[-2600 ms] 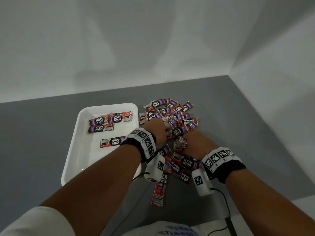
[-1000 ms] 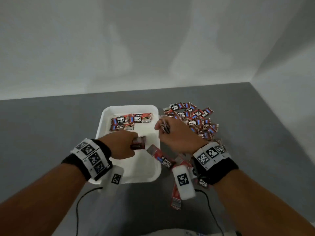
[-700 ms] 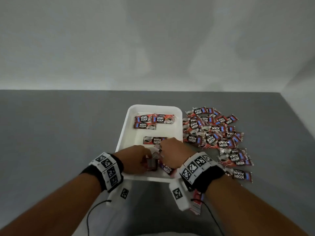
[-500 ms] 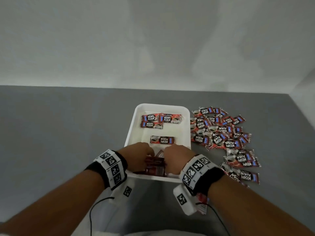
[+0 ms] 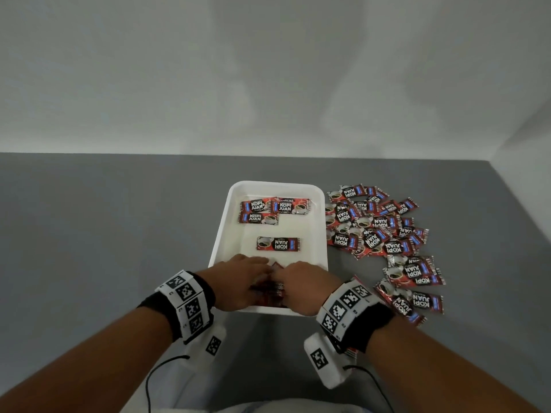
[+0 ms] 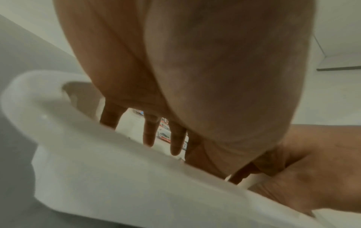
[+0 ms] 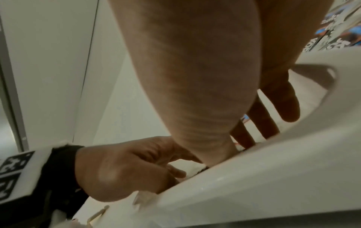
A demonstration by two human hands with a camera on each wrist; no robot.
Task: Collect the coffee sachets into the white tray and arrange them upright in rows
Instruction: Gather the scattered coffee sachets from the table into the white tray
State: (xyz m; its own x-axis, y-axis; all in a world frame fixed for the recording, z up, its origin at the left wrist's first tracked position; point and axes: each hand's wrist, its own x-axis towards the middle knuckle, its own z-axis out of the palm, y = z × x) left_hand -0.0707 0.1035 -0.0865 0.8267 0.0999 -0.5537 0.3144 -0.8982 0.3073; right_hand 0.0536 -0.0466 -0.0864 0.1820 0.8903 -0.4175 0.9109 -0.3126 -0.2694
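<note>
Pressing a small bunch of sachets (image 5: 269, 292) into the near end of the tray (image 5: 222, 231), the person works with both hands side by side. The left hand (image 5: 238, 283) lies over the bunch with fingers fairly straight and spread, reaching down to the tray floor in the left wrist view. The right hand (image 5: 301, 286) does much the same, fingers extended into the tray; whether either thumb pinches a sachet cannot be told, since the hands cover the bunch.

To do this step well, it seems best to stand the bunch on its long edges against the near wall, one hand bracing each end so the packets do not fan out or topple, and to let go only once they lean on the wall or on each other.

Four flat sachets (image 5: 277, 244) already lie in the tray, three at the far end and one in the middle, none upright, so they will probably need setting up as well. The pile (image 5: 375, 231) waits on the table (image 5: 104, 234) just right of the tray, some pieces touching its right rim. The middle of the tray floor is bare and gives room for rows. The near rim sits right under both wrists, so a careless lift could tip the tray. Left of the tray the table offers free space.
</note>
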